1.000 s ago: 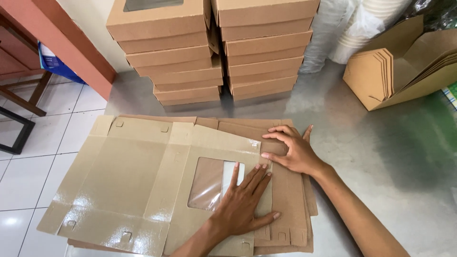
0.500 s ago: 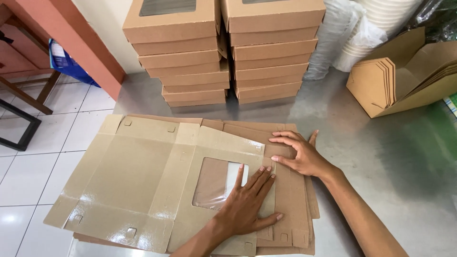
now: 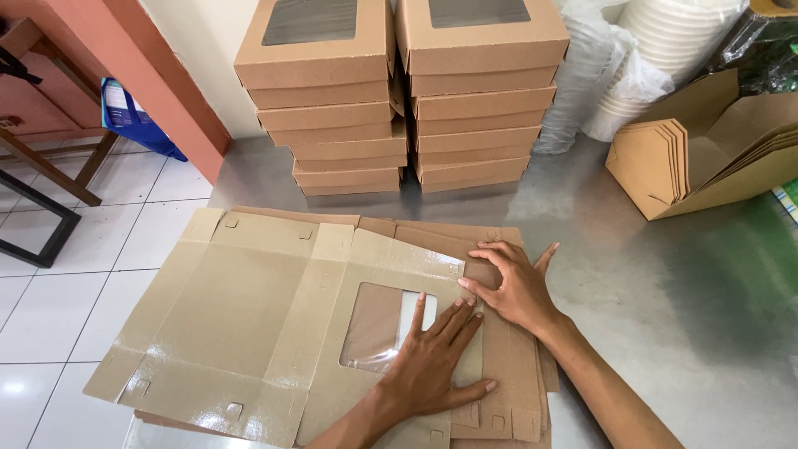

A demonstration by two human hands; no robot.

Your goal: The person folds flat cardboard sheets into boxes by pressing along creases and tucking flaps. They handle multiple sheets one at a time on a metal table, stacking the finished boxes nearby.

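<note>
A flat, unfolded brown cardboard box blank (image 3: 249,316) with a clear plastic window (image 3: 378,328) lies on top of a pile of similar blanks (image 3: 515,391) on a steel table. My left hand (image 3: 432,366) presses flat on the blank just right of the window, fingers spread. My right hand (image 3: 511,283) rests on the blank's right side flap, fingers curled over its fold. Neither hand grips anything.
Two stacks of assembled brown window boxes (image 3: 332,108) (image 3: 478,91) stand at the back of the steel table (image 3: 665,299). A carton holding folded cardboard pieces (image 3: 706,158) sits at right. Bagged white cups (image 3: 657,50) lean behind. White tiled floor (image 3: 75,274) is at left.
The view has shifted slightly, so everything sits lower in the frame. Both hands stay pressed on the blank, and the right hand's fingers have curled a little more over the flap.
</note>
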